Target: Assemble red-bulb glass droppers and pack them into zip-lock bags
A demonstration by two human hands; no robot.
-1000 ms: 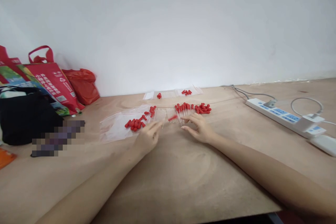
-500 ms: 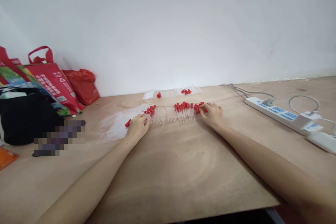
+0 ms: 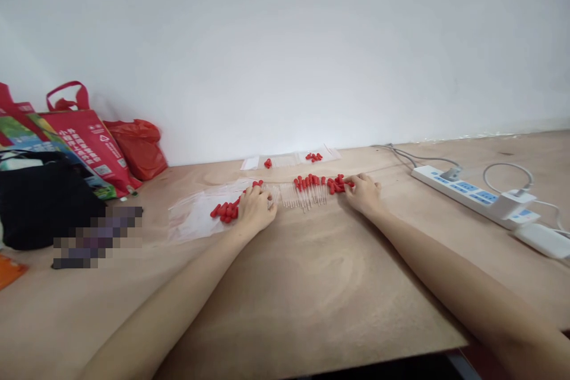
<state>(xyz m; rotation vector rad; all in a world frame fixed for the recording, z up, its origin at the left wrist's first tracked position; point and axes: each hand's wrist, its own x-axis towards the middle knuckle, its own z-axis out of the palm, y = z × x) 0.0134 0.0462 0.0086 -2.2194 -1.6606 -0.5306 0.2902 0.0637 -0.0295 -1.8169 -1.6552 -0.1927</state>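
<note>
My left hand (image 3: 256, 211) rests over a row of thin clear glass dropper tubes (image 3: 276, 195), its fingers curled downward; whether a tube is between them is hidden. Beside it, several loose red rubber bulbs (image 3: 225, 212) lie on a clear plastic bag (image 3: 191, 217). Near the middle, several droppers with red bulbs fitted (image 3: 310, 187) lie side by side, with bare tubes (image 3: 288, 196) to their left. My right hand (image 3: 364, 192) is at a small pile of loose red bulbs (image 3: 335, 184), thumb and fingertips closed around one at the pile's right end.
Farther back lies another clear bag (image 3: 285, 160) with tubes and red bulbs. A white power strip (image 3: 463, 190) with plugs and cables is at right. Shopping bags (image 3: 89, 142), a red plastic bag (image 3: 140, 145) and a black bag (image 3: 48, 202) stand at left. The table's front edge is near.
My left hand has moved right, over the tubes. More red bulbs now show on the bag to its left. My right hand stays at the bulb pile.
</note>
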